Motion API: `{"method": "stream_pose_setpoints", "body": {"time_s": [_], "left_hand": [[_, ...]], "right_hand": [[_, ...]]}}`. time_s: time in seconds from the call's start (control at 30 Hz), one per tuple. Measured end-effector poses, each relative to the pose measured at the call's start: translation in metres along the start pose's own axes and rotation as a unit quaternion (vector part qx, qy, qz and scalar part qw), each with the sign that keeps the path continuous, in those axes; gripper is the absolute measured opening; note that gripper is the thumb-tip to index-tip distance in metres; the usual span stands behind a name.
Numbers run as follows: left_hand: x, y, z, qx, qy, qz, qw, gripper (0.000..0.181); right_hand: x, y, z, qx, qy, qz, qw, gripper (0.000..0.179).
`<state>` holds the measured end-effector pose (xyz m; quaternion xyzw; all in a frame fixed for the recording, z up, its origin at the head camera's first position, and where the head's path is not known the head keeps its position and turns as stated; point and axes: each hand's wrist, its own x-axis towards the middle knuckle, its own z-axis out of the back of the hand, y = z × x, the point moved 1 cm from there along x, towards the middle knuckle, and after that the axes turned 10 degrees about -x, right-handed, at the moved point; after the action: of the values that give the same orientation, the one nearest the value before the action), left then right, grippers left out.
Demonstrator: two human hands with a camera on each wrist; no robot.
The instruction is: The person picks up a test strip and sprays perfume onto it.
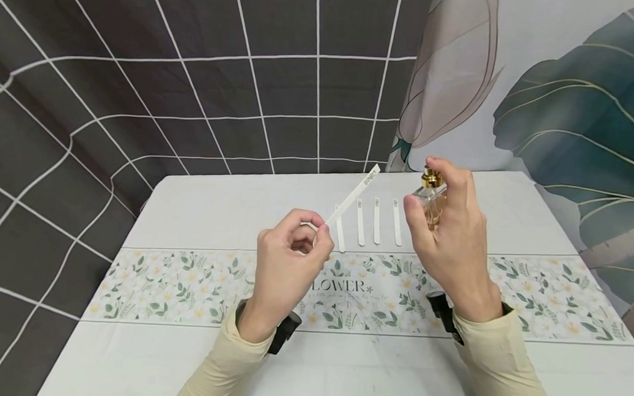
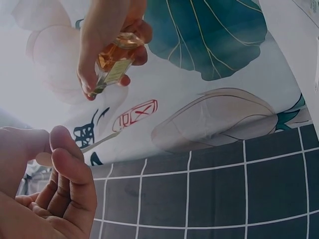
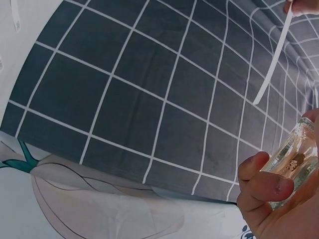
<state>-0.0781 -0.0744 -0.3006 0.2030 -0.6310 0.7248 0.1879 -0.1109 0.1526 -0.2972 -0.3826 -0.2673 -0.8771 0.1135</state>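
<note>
- The glass bottle [image 1: 427, 196] is in the right hand [image 1: 455, 239], raised over the right part of the counter [image 1: 341, 364]; through its clear walls the contents look amber, though the fill level cannot be told.
- Right hand: thumb and fingers wrapped around the bottle, index finger resting on its gold top [image 1: 431, 178].
- Left hand [image 1: 290, 256]: thumb and index finger pinching the near end of a white paper strip [image 1: 354, 199], the other fingers curled in.
- The held strip slants up and to the right, its printed end free, with a gap between it and the bottle.
- Four more strips [image 1: 377, 221] lie on the counter in a spaced row; the leftmost is partly covered by the held one.
- That row sits between the floral band [image 1: 185, 287] and the counter's far edge, where the dark gridded cloth [image 1: 193, 110] hangs.
- Both hands are well apart from the counter's side edges, with room between them above the row.
</note>
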Motion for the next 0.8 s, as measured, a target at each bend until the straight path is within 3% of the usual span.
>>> {"method": "stream_pose_setpoints", "body": {"time_s": [0.8], "left_hand": [[-0.0025,-0.0007,-0.0046,-0.014,0.005,-0.001,0.9999,0.008]], "right_hand": [[-0.0006,-0.0009,-0.0015,0.000,0.012,-0.008,0.9999,0.049]]}}
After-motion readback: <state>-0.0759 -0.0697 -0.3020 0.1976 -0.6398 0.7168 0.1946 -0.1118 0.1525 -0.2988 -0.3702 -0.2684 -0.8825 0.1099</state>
